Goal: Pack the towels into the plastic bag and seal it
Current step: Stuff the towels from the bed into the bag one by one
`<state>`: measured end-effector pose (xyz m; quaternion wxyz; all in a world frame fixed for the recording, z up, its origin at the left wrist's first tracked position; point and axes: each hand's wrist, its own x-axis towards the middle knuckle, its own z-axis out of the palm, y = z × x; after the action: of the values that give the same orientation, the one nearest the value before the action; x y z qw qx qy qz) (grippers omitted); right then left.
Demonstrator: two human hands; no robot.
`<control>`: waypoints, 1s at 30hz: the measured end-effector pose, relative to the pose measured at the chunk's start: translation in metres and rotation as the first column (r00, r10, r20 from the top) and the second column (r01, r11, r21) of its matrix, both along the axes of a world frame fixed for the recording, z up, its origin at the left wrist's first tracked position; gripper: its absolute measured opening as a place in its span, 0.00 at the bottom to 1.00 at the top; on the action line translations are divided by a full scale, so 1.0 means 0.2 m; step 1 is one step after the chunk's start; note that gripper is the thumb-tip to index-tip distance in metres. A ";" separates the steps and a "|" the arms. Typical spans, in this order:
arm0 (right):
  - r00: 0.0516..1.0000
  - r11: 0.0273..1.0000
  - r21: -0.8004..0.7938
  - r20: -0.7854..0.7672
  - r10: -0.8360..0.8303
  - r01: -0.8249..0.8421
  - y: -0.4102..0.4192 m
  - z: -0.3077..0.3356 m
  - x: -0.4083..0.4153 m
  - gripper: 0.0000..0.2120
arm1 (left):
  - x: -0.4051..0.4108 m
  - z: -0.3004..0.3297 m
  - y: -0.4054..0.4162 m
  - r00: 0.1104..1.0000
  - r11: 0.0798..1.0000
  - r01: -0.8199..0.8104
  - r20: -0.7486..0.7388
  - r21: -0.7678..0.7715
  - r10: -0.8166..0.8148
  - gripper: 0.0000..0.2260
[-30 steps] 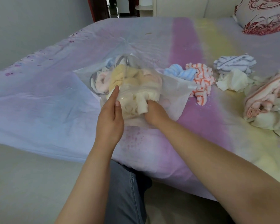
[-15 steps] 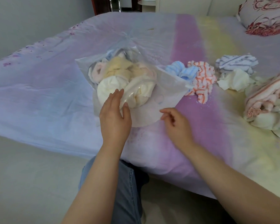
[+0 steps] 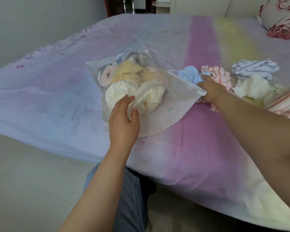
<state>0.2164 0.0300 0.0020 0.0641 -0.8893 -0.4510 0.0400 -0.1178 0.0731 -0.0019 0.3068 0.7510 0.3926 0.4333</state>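
Plastic bag [image 3: 177, 97] under left-hand fingers [image 3: 124, 102]

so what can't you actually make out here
Head view only:
- Right hand fingertips: buried between blue towel and striped towel; which one they grip is unclear.
- Plastic bag contents: the towels overlap, so no count.
- Pink blanket: cut off by right edge.

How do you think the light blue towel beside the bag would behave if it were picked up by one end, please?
The light blue towel lies crumpled in soft folds, so it would probably hang limp and unfurl. It looks like fluffy terry, so likely light and easy to grip rather than slippery. The right hand reaches it; whether it grips yet is unclear.
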 end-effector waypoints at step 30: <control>0.750 0.722 0.640 -0.606 0.265 0.262 -0.85 0.13 -0.64 0.29 | 0.25 -0.08 -0.52 0.822 0.825 0.452 -0.202 -0.338 -0.533 0.15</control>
<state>0.0881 -0.1396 0.0274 0.5457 -0.7247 -0.3801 0.1806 -0.0676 -0.0315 -0.0188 0.4499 0.8319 0.2795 0.1655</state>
